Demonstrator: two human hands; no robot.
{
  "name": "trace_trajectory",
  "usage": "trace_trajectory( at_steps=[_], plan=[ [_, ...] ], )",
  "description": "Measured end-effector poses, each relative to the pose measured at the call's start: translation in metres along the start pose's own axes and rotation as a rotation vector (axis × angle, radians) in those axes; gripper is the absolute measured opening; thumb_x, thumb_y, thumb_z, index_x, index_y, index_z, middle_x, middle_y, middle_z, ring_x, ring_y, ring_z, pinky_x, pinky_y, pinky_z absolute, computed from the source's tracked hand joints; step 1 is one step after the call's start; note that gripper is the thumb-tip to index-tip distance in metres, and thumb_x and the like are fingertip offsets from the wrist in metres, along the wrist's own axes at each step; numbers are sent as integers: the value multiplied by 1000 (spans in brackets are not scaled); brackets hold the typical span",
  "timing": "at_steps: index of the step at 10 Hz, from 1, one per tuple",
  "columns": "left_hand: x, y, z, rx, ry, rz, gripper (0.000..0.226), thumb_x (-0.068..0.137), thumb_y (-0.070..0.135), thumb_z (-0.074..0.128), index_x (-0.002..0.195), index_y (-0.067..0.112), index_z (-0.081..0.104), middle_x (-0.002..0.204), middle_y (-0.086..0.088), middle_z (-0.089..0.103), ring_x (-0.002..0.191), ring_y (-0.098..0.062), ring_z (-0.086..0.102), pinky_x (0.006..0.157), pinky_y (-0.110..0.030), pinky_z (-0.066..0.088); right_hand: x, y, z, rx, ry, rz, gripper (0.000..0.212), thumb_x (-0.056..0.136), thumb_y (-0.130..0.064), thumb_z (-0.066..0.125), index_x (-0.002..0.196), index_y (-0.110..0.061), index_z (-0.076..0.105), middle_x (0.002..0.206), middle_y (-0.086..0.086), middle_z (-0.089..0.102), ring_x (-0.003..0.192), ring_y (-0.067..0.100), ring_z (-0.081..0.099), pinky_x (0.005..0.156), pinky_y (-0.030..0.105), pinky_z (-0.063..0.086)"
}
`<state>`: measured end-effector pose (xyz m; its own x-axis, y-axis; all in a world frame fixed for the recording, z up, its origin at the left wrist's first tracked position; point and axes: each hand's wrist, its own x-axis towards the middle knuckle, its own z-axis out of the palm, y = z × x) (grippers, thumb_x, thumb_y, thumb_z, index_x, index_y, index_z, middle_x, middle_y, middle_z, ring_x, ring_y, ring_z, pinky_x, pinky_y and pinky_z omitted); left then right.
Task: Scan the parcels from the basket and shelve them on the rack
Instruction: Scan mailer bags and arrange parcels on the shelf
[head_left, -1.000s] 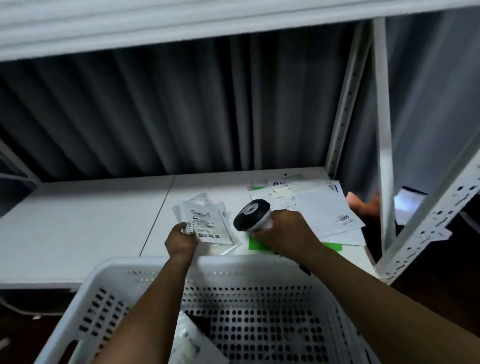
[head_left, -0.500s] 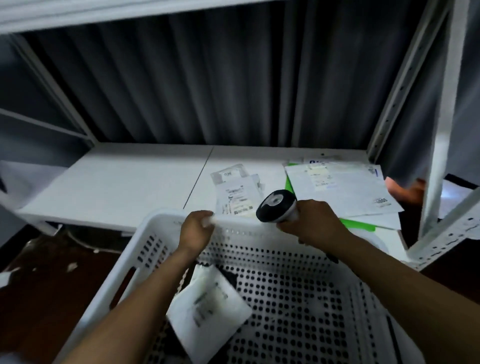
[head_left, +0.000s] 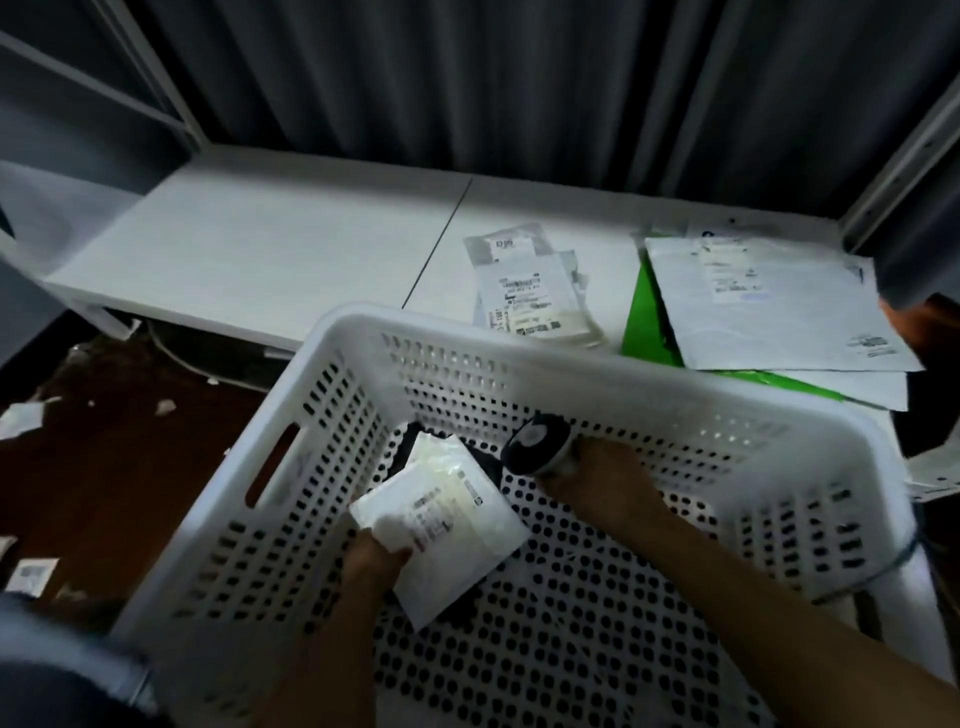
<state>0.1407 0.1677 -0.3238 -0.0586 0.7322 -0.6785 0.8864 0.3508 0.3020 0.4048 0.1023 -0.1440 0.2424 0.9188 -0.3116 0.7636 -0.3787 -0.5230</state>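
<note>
Head view: left hand (head_left: 375, 558) grips a white parcel (head_left: 447, 525) inside the perforated basket (head_left: 332, 467). Right hand (head_left: 597, 480), fingers closed, holds the scanner (head_left: 537, 449) above it. Beyond, scanned parcels (head_left: 530, 291) and envelopes (head_left: 769, 306) lie on the rack shelf (head_left: 270, 249).

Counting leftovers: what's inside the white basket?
Inside the basket, the left hand grips a white parcel; something dark beneath is mostly covered. The right hand holds the scanner.

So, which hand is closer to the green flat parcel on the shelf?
The right hand, holding the scanner, is nearer the green flat parcel. The left hand holds a white parcel, further away.
</note>
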Motion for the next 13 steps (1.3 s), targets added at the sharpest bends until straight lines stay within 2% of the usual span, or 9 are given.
trace_trajectory(
  at_steps=[1,2,3,4,6,8,9,12,13],
  plan=[
    [11,6,12,-30,45,3,44,98,19,52,136,-2,44,136,-15,49,126,-30,48,82,-14,43,16,8,24,18,-8,-9,31,92,-26,63,75,0,66,81,14,71,76,25,65,59,23,38],
    [81,-24,46,-79,50,5,71,82,59,39,126,4,49,130,-13,56,112,-29,55,91,-29,46,26,11,39,16,-33,-17,29,91,-22,64,68,-6,59,63,8,58,61,19,54,54,11,37],
    [33,-7,32,-227,144,-195,73,82,35,70,139,4,38,135,-20,48,122,-36,50,95,-35,43,31,15,46,44,-16,5,31,89,-20,66,66,0,59,63,13,59,58,22,53,54,11,35],
    [13,1,29,-293,130,-209,71,88,18,68,145,0,30,142,-23,43,129,-34,46,101,-36,40,32,17,46,67,-58,66,33,90,-22,65,75,8,64,73,22,65,68,31,61,53,18,34],
    [28,7,38,-648,76,-218,83,78,11,79,145,-2,32,145,-23,41,128,-37,47,103,-46,44,25,20,41,114,-28,78,40,89,-23,67,59,-11,44,57,10,49,51,16,42,52,18,35],
    [6,33,39,-833,-34,-84,28,84,-3,58,112,-1,62,94,-19,65,81,-29,62,74,-41,54,13,22,21,189,0,136,35,88,-28,68,62,-10,52,62,14,62,62,26,60,60,28,47],
    [-11,34,26,-892,55,-42,28,81,-6,56,108,-7,61,95,-23,64,86,-33,61,82,-48,52,6,13,2,234,9,154,31,89,-31,68,63,-16,57,57,2,60,54,12,58,57,21,47],
    [-123,63,-58,-673,223,465,23,92,-1,54,89,16,69,85,-6,69,83,-24,64,80,-35,50,-70,-15,-67,482,39,88,18,84,-24,74,77,-7,69,46,-2,62,40,9,57,44,19,45],
    [-161,75,-85,-744,208,543,18,92,2,55,100,10,69,92,-10,71,86,-28,66,79,-35,52,-107,-15,-89,555,86,23,11,84,-18,74,87,-8,72,61,6,69,51,13,61,51,22,50]
  ],
)
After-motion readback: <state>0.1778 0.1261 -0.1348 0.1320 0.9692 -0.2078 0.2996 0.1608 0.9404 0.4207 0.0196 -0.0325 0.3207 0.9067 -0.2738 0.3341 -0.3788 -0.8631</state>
